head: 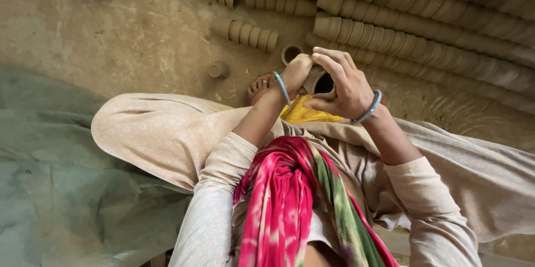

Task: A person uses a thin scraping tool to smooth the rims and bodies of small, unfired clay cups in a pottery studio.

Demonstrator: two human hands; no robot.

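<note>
A small brown clay cup [322, 82] is held in front of me, its dark mouth turned towards me. My left hand [294, 73] grips its left side, fingers closed against the wall. From the right, my right hand [344, 84] wraps around it, fingers over the rim and thumb below. Each wrist wears a light blue bangle. A yellow cloth [305, 114] lies on my lap just under the cup.
Long rows of nested clay cups [401, 33] lie on the earthen floor beyond my hands. Two single cups [218, 69] [291, 52] stand apart near my bare foot [258, 86]. A grey-green sheet [50, 178] covers the ground at left. A pink and green scarf [290, 200] hangs down my front.
</note>
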